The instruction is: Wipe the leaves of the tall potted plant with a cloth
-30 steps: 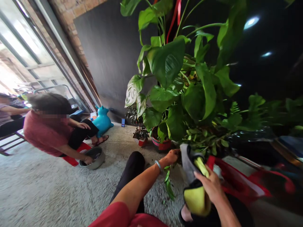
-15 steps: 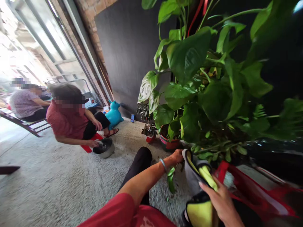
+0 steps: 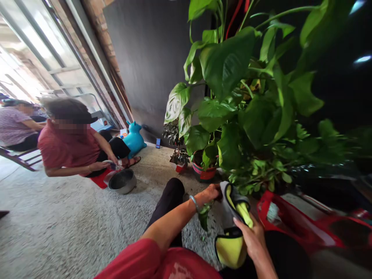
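Observation:
Stretched between my hands is a grey-and-yellow cloth with dark edging, its lower part hanging with the yellow side showing. At its far left edge my left hand, a pale bangle on the wrist, is closed on the grey side. My right hand is closed round a bunched yellow fold nearer to me, with the thumb on top. Part of the cloth is hidden behind the right fingers. Just past the left hand, a large-leaved potted plant stands on the floor.
A red bag lies right of my right hand. Leaves reach close above the cloth. A seated person in a red shirt works over a metal basin at left. A blue toy animal and a phone are by the wall.
My view has shifted slightly, and both hands keep their hold on the cloth. The seated person's hands have come up out of the basin toward their lap.

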### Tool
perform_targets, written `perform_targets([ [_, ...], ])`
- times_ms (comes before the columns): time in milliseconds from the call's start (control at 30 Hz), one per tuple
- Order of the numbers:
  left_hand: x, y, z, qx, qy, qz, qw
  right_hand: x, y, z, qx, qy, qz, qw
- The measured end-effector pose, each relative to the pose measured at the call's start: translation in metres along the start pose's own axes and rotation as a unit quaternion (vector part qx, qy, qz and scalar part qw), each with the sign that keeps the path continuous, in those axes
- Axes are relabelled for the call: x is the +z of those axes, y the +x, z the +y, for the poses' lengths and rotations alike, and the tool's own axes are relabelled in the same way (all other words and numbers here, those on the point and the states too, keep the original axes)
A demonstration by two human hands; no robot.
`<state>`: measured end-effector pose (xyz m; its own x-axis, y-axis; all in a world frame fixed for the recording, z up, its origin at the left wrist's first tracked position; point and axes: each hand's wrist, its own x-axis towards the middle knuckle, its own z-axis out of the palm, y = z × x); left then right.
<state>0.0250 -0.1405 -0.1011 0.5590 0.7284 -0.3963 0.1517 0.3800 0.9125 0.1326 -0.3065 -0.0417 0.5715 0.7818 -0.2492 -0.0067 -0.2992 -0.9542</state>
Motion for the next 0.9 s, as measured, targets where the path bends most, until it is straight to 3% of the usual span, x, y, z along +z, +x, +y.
perform_targets([
  [67, 0.000, -0.007, 0.000, -0.011, -0.007, 0.002, 1.000, -0.008, -0.012, 0.009, 0.064, 0.111, 0.008, 0.992],
  [233, 0.016, -0.039, 0.008, 0.069, -0.018, 0.064, 0.995, -0.032, -0.008, -0.001, 0.143, 0.245, 0.092, 0.955],
  [400, 0.039, -0.067, 0.012, 0.021, -0.198, -0.073, 0.977, -0.007, -0.011, -0.004, 0.145, 0.274, 0.061, 0.949],
  [500, 0.049, -0.071, 0.014, 0.087, -0.144, 0.021, 0.986, 0.005, -0.020, -0.003, 0.137, 0.295, 0.047, 0.945],
  [567, 0.055, -0.074, 0.017, 0.178, -0.042, 0.094, 0.979, 0.007, -0.025, -0.002, 0.130, 0.312, 0.038, 0.940],
  [600, 0.057, -0.076, 0.019, 0.235, 0.008, 0.101, 0.967, 0.006, -0.027, -0.001, 0.124, 0.309, 0.037, 0.942],
  [633, 0.059, -0.079, 0.020, 0.289, 0.047, 0.084, 0.952, 0.005, -0.030, 0.000, 0.121, 0.295, 0.043, 0.947],
  [700, 0.060, -0.083, 0.025, 0.346, 0.078, -0.010, 0.935, 0.001, -0.034, 0.000, 0.143, 0.255, 0.069, 0.954],
  [767, 0.054, -0.084, 0.031, 0.309, 0.028, -0.077, 0.947, -0.005, -0.039, -0.004, 0.169, 0.234, 0.102, 0.952],
  [833, 0.040, -0.078, 0.043, 0.253, -0.062, -0.007, 0.965, -0.013, -0.043, -0.015, 0.162, 0.228, 0.133, 0.951],
  [900, 0.024, -0.066, 0.063, 0.249, -0.124, 0.144, 0.950, -0.019, -0.042, -0.035, 0.111, 0.199, 0.147, 0.962],
])
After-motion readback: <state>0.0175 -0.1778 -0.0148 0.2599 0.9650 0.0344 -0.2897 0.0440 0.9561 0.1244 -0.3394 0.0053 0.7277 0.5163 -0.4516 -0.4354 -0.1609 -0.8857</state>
